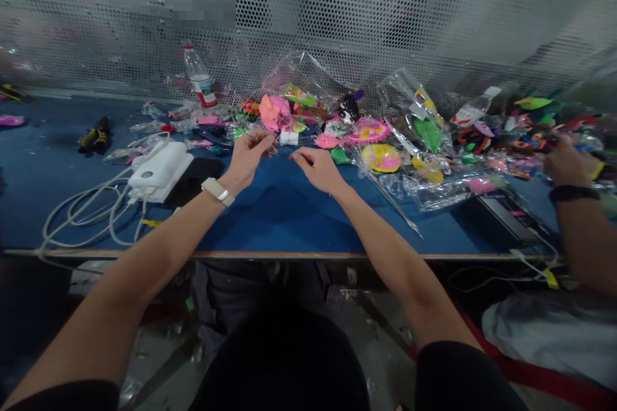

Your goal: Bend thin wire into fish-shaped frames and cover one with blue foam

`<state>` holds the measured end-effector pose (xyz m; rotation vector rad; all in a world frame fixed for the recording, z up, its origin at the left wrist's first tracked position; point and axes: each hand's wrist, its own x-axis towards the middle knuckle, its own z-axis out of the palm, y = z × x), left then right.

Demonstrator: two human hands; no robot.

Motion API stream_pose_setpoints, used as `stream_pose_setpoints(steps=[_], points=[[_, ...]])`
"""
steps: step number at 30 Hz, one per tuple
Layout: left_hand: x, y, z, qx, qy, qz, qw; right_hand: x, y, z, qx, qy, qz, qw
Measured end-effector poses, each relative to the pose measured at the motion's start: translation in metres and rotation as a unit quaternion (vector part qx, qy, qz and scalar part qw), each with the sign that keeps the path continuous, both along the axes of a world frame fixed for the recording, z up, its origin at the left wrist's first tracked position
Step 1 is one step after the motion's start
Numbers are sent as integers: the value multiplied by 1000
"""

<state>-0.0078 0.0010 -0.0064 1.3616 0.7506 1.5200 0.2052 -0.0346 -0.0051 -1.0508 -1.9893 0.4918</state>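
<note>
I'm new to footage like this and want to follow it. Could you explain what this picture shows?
There's no machine here, just a person's bare hands. A head-worn camera looks forward and down, so the arms reach away from you. The left hand, above a pale wristband, and the right hand are close together over a blue table; whatever they may be pinching is too fine to make out. Beyond lie colourful pieces, clear packaging and a red-capped bottle. A white device with cables sits left. Far right is another person's hand.
</note>
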Motion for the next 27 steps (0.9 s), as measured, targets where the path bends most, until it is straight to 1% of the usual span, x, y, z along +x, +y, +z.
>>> stream_pose_setpoints(steps=[10,15,19,24,27], points=[[0,-2,0,-3,27,-14,1000,-1,-1,2,6,5,10,1000],[0,-2,-1,13,44,-13,999,0,-2,4,-7,4,3,1000],[0,-1,-2,21,53,-12,998,-1,0,3,-20,13,1,1000],[1,1,-3,21,47,-13,999,3,5,0,-45,28,5,999],[0,1,-3,21,43,-12,999,10,7,4,-105,56,30,992]])
